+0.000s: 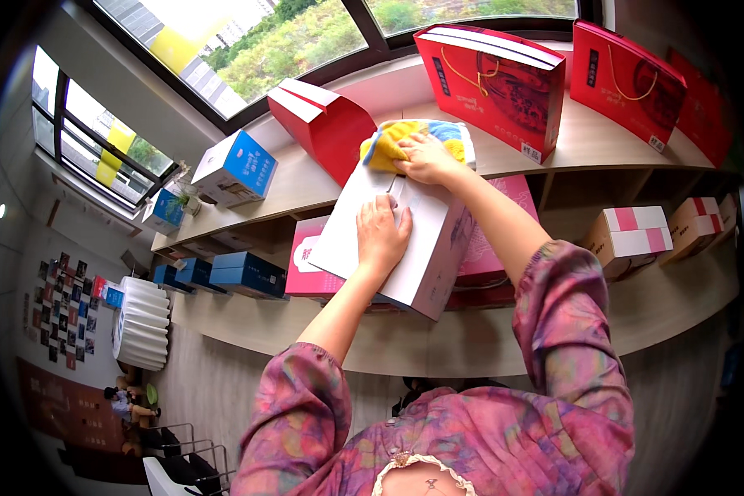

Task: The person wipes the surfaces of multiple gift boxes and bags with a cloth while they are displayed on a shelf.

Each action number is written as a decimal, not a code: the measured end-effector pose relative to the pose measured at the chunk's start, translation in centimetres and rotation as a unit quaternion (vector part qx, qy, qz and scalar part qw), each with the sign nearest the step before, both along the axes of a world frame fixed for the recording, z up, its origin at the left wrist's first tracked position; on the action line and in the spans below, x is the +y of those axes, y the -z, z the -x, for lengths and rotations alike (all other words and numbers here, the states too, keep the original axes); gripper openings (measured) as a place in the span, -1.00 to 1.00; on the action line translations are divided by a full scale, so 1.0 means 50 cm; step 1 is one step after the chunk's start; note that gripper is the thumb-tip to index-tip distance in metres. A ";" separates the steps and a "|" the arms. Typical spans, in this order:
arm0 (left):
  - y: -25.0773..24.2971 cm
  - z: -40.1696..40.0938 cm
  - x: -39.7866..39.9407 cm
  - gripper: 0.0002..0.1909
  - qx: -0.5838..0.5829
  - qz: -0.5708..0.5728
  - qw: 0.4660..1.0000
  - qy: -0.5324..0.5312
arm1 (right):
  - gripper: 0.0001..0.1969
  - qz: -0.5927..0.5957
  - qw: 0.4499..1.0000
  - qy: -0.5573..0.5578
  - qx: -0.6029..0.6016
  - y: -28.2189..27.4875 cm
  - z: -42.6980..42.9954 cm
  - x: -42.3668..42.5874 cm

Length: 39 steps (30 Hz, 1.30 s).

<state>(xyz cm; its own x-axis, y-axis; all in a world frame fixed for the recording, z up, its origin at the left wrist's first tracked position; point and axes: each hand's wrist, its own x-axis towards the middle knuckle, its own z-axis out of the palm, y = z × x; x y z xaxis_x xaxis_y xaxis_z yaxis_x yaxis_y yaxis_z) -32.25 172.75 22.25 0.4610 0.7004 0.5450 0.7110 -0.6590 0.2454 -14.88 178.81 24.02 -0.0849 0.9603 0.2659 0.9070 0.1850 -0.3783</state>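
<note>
A white cardboard box (359, 229) with a printed side stands tilted in view before me, over the wooden shelf unit. My left hand (382, 235) lies on its top face, fingers slightly apart, pressing near the middle. At the box's far end my right hand (426, 158) rests on a yellow and blue cloth (392, 139), fingers bent over its folds. Part of the cloth is hidden under that hand. Pink boxes (310, 263) show on the shelf below, partly covered by the white box.
Red gift boxes (493, 87) with gold cords stand on the upper shelf at right, a red box (328, 133) at left. Farther left are a blue and white box (235, 170) and a potted plant (189, 201). Dark blue boxes (248, 273) and cartons (635, 232) occupy the lower shelf.
</note>
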 end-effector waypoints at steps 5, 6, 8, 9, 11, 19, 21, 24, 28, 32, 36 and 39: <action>0.005 0.003 -0.002 -0.70 -0.026 0.019 0.999 0.013 | -0.42 0.122 0.986 -0.115 0.008 -0.017 0.101 0.046; 0.020 0.016 0.005 -0.68 -0.059 -0.018 0.997 0.036 | -0.41 0.201 0.963 -0.177 0.039 -0.026 0.138 0.038; 0.023 0.025 0.007 -0.66 -0.020 -0.006 0.999 0.025 | -0.48 0.164 0.957 -0.225 0.077 -0.016 0.157 0.025; 0.014 0.015 0.001 -0.67 -0.040 0.000 0.999 0.035 | -0.50 0.160 0.954 -0.224 0.117 -0.011 0.137 0.031; -0.003 -0.009 -0.014 -0.70 -0.041 0.017 0.998 0.035 | -0.55 0.132 0.958 -0.208 0.148 0.011 0.081 0.064; 0.017 0.027 0.022 -0.71 -0.157 0.152 0.976 -0.006 | -0.41 0.012 0.998 0.051 -0.035 0.001 -0.030 0.022; 0.016 0.025 0.023 -0.71 -0.209 0.184 0.960 -0.006 | -0.45 -0.053 0.995 0.057 -0.070 0.020 -0.030 -0.024; 0.004 0.019 0.022 -0.73 -0.269 0.257 0.928 -0.005 | -0.50 -0.136 0.988 0.055 -0.040 0.054 -0.012 -0.112; 0.051 0.024 0.049 -0.83 -0.440 0.276 0.846 0.123 | -0.50 -0.197 0.980 -0.008 0.013 0.070 0.075 -0.267; 0.054 0.057 0.072 -0.83 -0.321 0.308 0.894 0.056 | -0.51 -0.183 0.957 -0.127 0.186 0.080 0.174 -0.414; 0.010 0.025 0.018 -0.90 -0.330 0.313 0.888 0.075 | -0.59 -0.223 0.907 -0.102 0.342 0.174 0.218 -0.445; 0.009 0.034 0.018 -0.89 -0.355 0.397 0.841 0.096 | -0.41 -0.310 0.858 -0.064 0.405 0.216 0.221 -0.386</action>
<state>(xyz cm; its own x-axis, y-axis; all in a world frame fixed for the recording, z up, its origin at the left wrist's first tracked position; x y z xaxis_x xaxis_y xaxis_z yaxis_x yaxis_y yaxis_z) -33.96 173.66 21.80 0.3626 0.9234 0.1255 0.0986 -0.1719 0.9802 -25.92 159.50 13.24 0.2745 0.6089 0.7443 0.3506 0.6573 -0.6671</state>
